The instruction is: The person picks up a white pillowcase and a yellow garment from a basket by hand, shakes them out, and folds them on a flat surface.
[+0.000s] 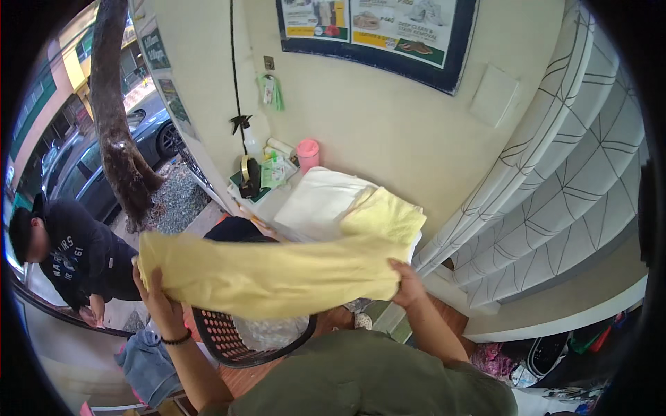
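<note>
A yellow cloth (270, 275), perhaps a towel, is stretched sideways in front of me in the head view. My left hand (160, 296) grips its left end, and my right hand (408, 283) grips its right end. Beyond the cloth, a folded yellow cloth (387, 216) lies partly over folded white cloths (322, 200) on a small table by the wall. Under the held cloth, a black plastic laundry basket (221, 338) contains whitish material (270, 330); the cloth hides part of the basket.
At the table's far left stand a spray bottle (251, 140), a pink lidded tumbler (308, 156) and a black-and-gold object (250, 177). A patterned curtain (551, 140) hangs on the right. Denim-blue fabric (151, 364) lies at lower left. Another person (83, 255) is beyond the glass at left.
</note>
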The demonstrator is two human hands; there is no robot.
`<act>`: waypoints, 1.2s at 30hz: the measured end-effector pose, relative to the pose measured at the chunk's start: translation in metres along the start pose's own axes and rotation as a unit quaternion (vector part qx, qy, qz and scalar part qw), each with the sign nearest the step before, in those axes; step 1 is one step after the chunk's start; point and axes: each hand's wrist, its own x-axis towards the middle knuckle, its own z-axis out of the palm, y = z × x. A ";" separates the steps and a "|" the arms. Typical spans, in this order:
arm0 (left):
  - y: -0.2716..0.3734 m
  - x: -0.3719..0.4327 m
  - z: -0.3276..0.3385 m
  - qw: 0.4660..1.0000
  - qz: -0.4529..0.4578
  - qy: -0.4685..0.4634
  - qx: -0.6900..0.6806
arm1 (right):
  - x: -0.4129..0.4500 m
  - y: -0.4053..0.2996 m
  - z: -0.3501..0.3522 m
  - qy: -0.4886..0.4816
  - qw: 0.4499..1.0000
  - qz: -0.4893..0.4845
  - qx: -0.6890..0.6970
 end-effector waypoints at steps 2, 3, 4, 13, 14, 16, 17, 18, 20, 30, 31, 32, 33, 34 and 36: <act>-0.003 0.010 0.062 0.994 0.014 -0.083 -0.064 | -0.021 -0.049 -0.001 -0.001 0.995 -0.094 0.027; -0.010 0.015 0.091 0.994 0.015 -0.085 -0.064 | -0.028 -0.068 -0.007 0.000 0.989 -0.149 0.020; -0.022 0.020 0.118 0.993 0.010 -0.096 -0.067 | -0.034 -0.085 -0.018 0.002 0.988 -0.152 0.022; -0.272 -0.009 0.171 0.867 0.137 -0.213 0.430 | -0.059 -0.124 -0.106 0.145 0.966 -0.183 0.114; -0.271 -0.036 0.196 0.869 0.116 -0.257 0.407 | -0.061 -0.121 -0.116 0.158 0.965 -0.180 0.106; -0.234 -0.094 0.238 0.854 0.113 -0.321 0.394 | -0.061 -0.125 -0.105 0.152 0.967 -0.180 0.092; -0.220 -0.114 0.246 0.840 0.131 -0.340 0.402 | -0.059 -0.129 -0.092 0.132 0.973 -0.176 0.073; -0.215 -0.128 0.252 0.840 0.130 -0.339 0.404 | -0.054 -0.132 -0.079 0.114 0.977 -0.168 0.062; -0.208 -0.147 0.259 0.847 0.124 -0.450 0.256 | -0.036 -0.138 -0.041 0.092 0.985 -0.144 0.014; -0.232 -0.111 0.292 0.753 -0.468 -0.241 -0.394 | 0.090 -0.085 0.017 0.069 0.876 -0.165 -0.449; -0.240 -0.110 0.294 0.740 -0.491 -0.226 -0.400 | 0.097 -0.072 -0.012 0.141 0.832 -0.225 -0.487; -0.242 -0.109 0.297 0.774 -0.494 -0.210 -0.335 | 0.097 -0.062 -0.031 0.210 0.779 -0.280 -0.520; -0.247 -0.107 0.296 0.774 -0.493 -0.208 -0.338 | 0.095 -0.056 -0.035 0.208 0.778 -0.279 -0.523; -0.255 -0.104 0.294 0.798 -0.500 -0.177 -0.287 | 0.094 -0.050 -0.039 0.262 0.806 -0.264 -0.461; -0.275 -0.096 0.282 0.804 -0.513 -0.141 -0.266 | 0.091 -0.039 -0.035 0.309 0.857 -0.256 -0.325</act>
